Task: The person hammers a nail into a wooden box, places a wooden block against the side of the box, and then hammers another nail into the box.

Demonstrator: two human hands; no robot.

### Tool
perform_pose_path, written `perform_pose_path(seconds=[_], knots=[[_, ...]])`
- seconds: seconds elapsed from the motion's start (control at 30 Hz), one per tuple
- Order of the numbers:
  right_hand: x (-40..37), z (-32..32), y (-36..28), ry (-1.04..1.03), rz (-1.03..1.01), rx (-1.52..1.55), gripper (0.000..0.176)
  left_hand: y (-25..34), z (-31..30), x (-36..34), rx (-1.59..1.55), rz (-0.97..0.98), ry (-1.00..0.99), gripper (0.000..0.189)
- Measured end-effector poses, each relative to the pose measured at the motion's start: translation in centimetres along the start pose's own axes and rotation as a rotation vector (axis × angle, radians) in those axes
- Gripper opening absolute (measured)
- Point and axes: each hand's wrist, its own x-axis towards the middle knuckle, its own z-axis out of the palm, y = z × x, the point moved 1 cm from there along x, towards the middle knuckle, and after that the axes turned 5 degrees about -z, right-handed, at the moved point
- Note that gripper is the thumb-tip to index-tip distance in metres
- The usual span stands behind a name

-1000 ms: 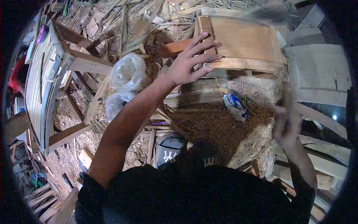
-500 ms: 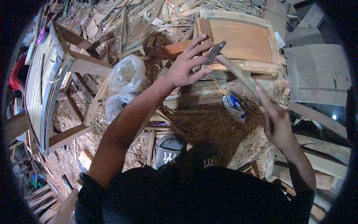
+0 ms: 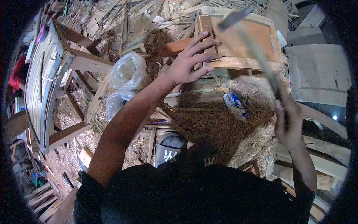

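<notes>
My right hand (image 3: pixel 288 121) is wrapped round the handle of a hammer (image 3: pixel 256 51), which is blurred by motion. The hammer's head is raised and overlaps the far part of a framed wooden panel (image 3: pixel 244 39). My left hand (image 3: pixel 191 62) lies at the panel's near left corner with its fingers spread and stretched out, fingertips right at the frame's edge. Light wooden rails border the panel's brown face.
Two clear plastic bags (image 3: pixel 128 71) stand left of my left arm. A slatted wooden piece (image 3: pixel 41 82) is at the far left, near a person in a red sleeve (image 3: pixel 17 74). A crumpled blue-white packet (image 3: pixel 235 104) lies amid sawdust. Grey panels (image 3: pixel 317 72) lean at right.
The hammer has swung up and away from beside my left fingers, its head now farther over the panel. My right hand has moved right and toward me. The left hand stays nearly still.
</notes>
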Motion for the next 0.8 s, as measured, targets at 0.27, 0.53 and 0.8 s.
perform_pose_path(seconds=[0.27,0.53,0.8], knots=[[-0.5,1.1,0.0,-0.257,0.302,0.079,0.083,-0.3,0.0,-0.1,0.003,0.012,-0.007,0.04],[-1.8,0.1,0.5,0.437,0.36,0.344,0.071,0.6,-0.4,0.5,0.057,0.021,0.024,0.04],[-1.0,0.7,0.2,0.083,0.217,0.238,0.063,0.2,-0.2,0.3,0.002,0.003,-0.019,0.04]])
